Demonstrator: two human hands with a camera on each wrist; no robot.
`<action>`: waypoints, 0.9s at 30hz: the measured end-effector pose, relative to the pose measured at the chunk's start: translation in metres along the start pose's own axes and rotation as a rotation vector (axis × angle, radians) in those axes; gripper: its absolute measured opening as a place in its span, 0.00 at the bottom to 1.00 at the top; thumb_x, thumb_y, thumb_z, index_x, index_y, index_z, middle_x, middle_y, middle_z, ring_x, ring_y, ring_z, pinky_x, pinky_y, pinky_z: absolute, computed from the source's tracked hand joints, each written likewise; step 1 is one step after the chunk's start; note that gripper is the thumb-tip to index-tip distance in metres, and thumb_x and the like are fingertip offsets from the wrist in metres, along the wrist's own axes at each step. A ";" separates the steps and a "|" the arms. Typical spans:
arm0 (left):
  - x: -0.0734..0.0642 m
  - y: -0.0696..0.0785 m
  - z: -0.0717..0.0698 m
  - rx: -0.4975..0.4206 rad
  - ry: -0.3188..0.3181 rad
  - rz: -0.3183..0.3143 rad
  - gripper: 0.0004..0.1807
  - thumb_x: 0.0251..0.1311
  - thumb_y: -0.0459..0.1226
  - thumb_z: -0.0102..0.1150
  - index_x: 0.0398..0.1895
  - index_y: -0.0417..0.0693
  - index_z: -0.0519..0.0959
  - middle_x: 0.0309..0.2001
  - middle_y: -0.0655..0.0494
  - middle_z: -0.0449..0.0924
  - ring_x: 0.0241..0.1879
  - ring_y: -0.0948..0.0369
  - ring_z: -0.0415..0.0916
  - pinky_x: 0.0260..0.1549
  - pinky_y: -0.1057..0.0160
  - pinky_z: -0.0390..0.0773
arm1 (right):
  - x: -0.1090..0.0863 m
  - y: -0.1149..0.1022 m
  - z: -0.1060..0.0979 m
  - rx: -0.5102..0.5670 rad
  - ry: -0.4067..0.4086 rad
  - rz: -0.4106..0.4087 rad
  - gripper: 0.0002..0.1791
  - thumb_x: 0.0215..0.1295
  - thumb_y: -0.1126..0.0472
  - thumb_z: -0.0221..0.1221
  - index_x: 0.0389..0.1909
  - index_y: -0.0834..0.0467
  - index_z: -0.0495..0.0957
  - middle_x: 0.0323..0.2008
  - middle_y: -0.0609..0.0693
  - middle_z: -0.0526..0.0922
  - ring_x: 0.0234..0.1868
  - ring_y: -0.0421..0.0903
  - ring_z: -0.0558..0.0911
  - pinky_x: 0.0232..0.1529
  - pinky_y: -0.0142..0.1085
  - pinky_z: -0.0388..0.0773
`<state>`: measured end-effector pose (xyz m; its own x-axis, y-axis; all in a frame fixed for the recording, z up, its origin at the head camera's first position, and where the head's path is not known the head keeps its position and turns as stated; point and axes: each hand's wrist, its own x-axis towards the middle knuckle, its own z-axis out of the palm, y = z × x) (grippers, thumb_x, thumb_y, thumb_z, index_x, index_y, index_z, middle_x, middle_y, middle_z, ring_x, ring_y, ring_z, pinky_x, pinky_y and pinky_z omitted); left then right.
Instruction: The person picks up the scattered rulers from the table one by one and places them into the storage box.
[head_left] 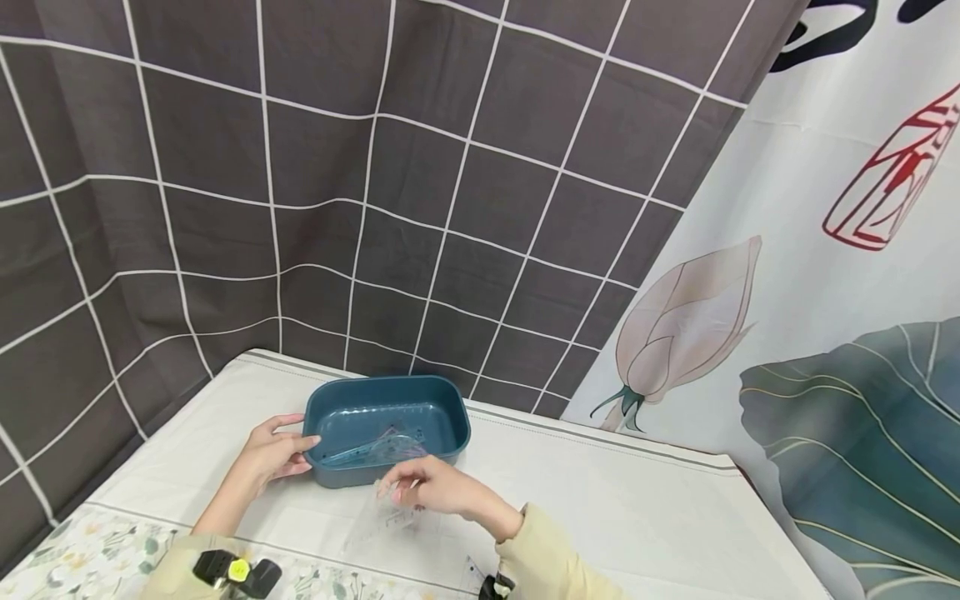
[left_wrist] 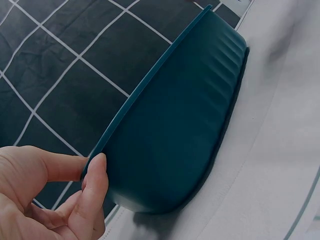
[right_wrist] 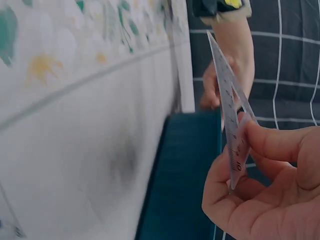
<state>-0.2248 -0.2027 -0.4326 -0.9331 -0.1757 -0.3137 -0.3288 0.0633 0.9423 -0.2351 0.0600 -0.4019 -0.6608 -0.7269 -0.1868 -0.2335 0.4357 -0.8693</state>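
A dark teal plastic box (head_left: 337,477) stands on the white tablecloth. My left hand (head_left: 272,450) pinches its left end, thumb inside the rim and fingers against the outer wall, as the left wrist view also shows. In front of the box, my right hand (head_left: 438,487) holds a clear set square (right_wrist: 229,107) between thumb and fingers. Black scale marks and numbers run along its edge. Inside the box lie several transparent, bluish and purplish pieces (head_left: 375,450) that look like drawing rulers; their exact shapes are hard to make out.
Near the right sleeve, a small clear piece with dark marks (head_left: 472,572) lies on the white tablecloth (head_left: 600,517). A floral cloth (head_left: 90,542) covers the front edge. Behind the table hangs a dark checked curtain (head_left: 420,192), with a printed white cloth (head_left: 697,333) at the right.
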 end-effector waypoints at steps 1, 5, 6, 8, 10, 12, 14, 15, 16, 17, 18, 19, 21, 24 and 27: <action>0.000 0.000 0.000 0.002 0.000 0.001 0.37 0.60 0.30 0.56 0.70 0.31 0.50 0.26 0.56 0.74 0.21 0.67 0.73 0.25 0.71 0.84 | 0.002 0.000 -0.003 0.005 0.020 0.001 0.10 0.64 0.72 0.55 0.42 0.65 0.81 0.30 0.54 0.79 0.26 0.36 0.69 0.24 0.23 0.67; 0.000 0.000 0.000 0.003 0.002 0.001 0.37 0.61 0.30 0.56 0.70 0.31 0.50 0.26 0.56 0.74 0.21 0.67 0.73 0.25 0.71 0.84 | 0.010 -0.001 -0.013 0.016 0.085 0.013 0.10 0.66 0.69 0.54 0.44 0.65 0.81 0.37 0.60 0.82 0.28 0.37 0.71 0.26 0.25 0.69; 0.000 0.000 0.000 0.001 0.003 0.002 0.37 0.61 0.30 0.56 0.70 0.31 0.50 0.26 0.56 0.74 0.21 0.67 0.73 0.25 0.72 0.84 | 0.012 -0.002 -0.015 0.016 0.099 0.010 0.10 0.66 0.69 0.55 0.44 0.65 0.81 0.39 0.60 0.82 0.28 0.38 0.71 0.26 0.25 0.69; 0.000 0.000 0.000 -0.002 0.004 0.002 0.37 0.61 0.30 0.56 0.70 0.31 0.50 0.26 0.55 0.74 0.20 0.67 0.73 0.24 0.72 0.84 | 0.015 -0.001 -0.018 0.019 0.122 0.008 0.11 0.66 0.68 0.55 0.45 0.65 0.81 0.39 0.60 0.83 0.29 0.38 0.71 0.27 0.25 0.70; 0.001 0.000 0.000 -0.003 0.005 0.002 0.37 0.61 0.30 0.56 0.70 0.31 0.50 0.26 0.55 0.74 0.20 0.67 0.73 0.24 0.72 0.84 | 0.020 0.000 -0.021 0.029 0.143 0.006 0.11 0.66 0.67 0.56 0.45 0.65 0.81 0.40 0.60 0.83 0.29 0.38 0.71 0.27 0.25 0.71; 0.001 -0.001 0.000 -0.003 0.006 0.001 0.37 0.61 0.30 0.56 0.70 0.31 0.50 0.27 0.55 0.75 0.20 0.67 0.73 0.25 0.72 0.84 | 0.025 0.003 -0.023 0.042 0.166 0.010 0.11 0.66 0.67 0.57 0.45 0.65 0.81 0.40 0.59 0.83 0.29 0.39 0.72 0.28 0.25 0.71; 0.001 -0.001 0.000 0.000 0.006 -0.002 0.37 0.61 0.30 0.56 0.70 0.31 0.51 0.27 0.55 0.75 0.21 0.67 0.73 0.25 0.71 0.84 | 0.031 0.005 -0.026 0.055 0.190 0.029 0.11 0.66 0.66 0.57 0.46 0.64 0.82 0.39 0.58 0.84 0.28 0.39 0.72 0.28 0.26 0.71; 0.001 -0.001 0.000 0.001 0.006 -0.002 0.37 0.61 0.30 0.56 0.70 0.31 0.51 0.27 0.55 0.75 0.21 0.67 0.73 0.25 0.71 0.84 | 0.033 0.006 -0.027 0.059 0.206 0.038 0.11 0.66 0.65 0.57 0.46 0.64 0.82 0.38 0.57 0.84 0.28 0.39 0.71 0.27 0.26 0.71; 0.001 -0.001 0.000 0.002 0.007 -0.002 0.37 0.60 0.30 0.56 0.70 0.31 0.51 0.28 0.55 0.75 0.21 0.67 0.73 0.25 0.71 0.84 | 0.036 0.006 -0.028 0.065 0.223 0.047 0.11 0.66 0.65 0.58 0.46 0.64 0.82 0.36 0.55 0.83 0.27 0.39 0.71 0.27 0.26 0.71; 0.001 -0.001 0.000 0.002 0.007 -0.003 0.38 0.60 0.30 0.57 0.70 0.32 0.51 0.28 0.55 0.75 0.21 0.67 0.73 0.25 0.71 0.84 | 0.038 0.007 -0.029 0.065 0.243 0.057 0.11 0.66 0.65 0.58 0.46 0.64 0.82 0.34 0.53 0.82 0.27 0.40 0.71 0.27 0.26 0.71; 0.001 -0.002 0.000 0.002 0.007 -0.003 0.38 0.60 0.30 0.57 0.70 0.32 0.51 0.28 0.55 0.75 0.21 0.67 0.73 0.25 0.71 0.84 | 0.041 0.008 -0.030 0.068 0.262 0.065 0.11 0.66 0.65 0.58 0.45 0.65 0.81 0.32 0.51 0.81 0.26 0.40 0.71 0.26 0.27 0.70; 0.001 -0.002 0.000 0.003 0.007 -0.003 0.38 0.60 0.30 0.57 0.70 0.32 0.51 0.28 0.55 0.75 0.21 0.67 0.73 0.25 0.71 0.84 | 0.043 0.009 -0.031 0.069 0.279 0.073 0.11 0.66 0.65 0.58 0.45 0.65 0.81 0.30 0.50 0.80 0.26 0.40 0.70 0.26 0.27 0.70; 0.001 -0.002 0.000 0.000 0.006 -0.003 0.38 0.60 0.30 0.57 0.70 0.32 0.51 0.27 0.55 0.75 0.21 0.67 0.73 0.25 0.72 0.84 | 0.047 0.011 -0.032 0.070 0.313 0.077 0.11 0.65 0.66 0.58 0.45 0.66 0.81 0.28 0.48 0.78 0.24 0.40 0.69 0.25 0.27 0.69; 0.001 -0.002 0.001 -0.005 0.004 -0.002 0.37 0.60 0.30 0.57 0.70 0.32 0.51 0.26 0.55 0.74 0.20 0.67 0.73 0.24 0.72 0.84 | 0.053 0.015 -0.033 0.074 0.361 0.071 0.10 0.64 0.66 0.59 0.43 0.67 0.81 0.29 0.52 0.81 0.24 0.39 0.71 0.24 0.26 0.70; 0.001 -0.002 0.000 -0.009 0.005 0.001 0.37 0.60 0.30 0.57 0.70 0.31 0.51 0.26 0.56 0.74 0.20 0.68 0.73 0.24 0.72 0.83 | 0.057 0.019 -0.032 0.037 0.413 0.052 0.09 0.63 0.66 0.61 0.42 0.65 0.81 0.32 0.56 0.84 0.24 0.38 0.74 0.23 0.26 0.73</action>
<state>-0.2254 -0.2027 -0.4347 -0.9329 -0.1800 -0.3120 -0.3263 0.0552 0.9437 -0.3000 0.0440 -0.4143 -0.9034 -0.4271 -0.0385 -0.1714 0.4418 -0.8806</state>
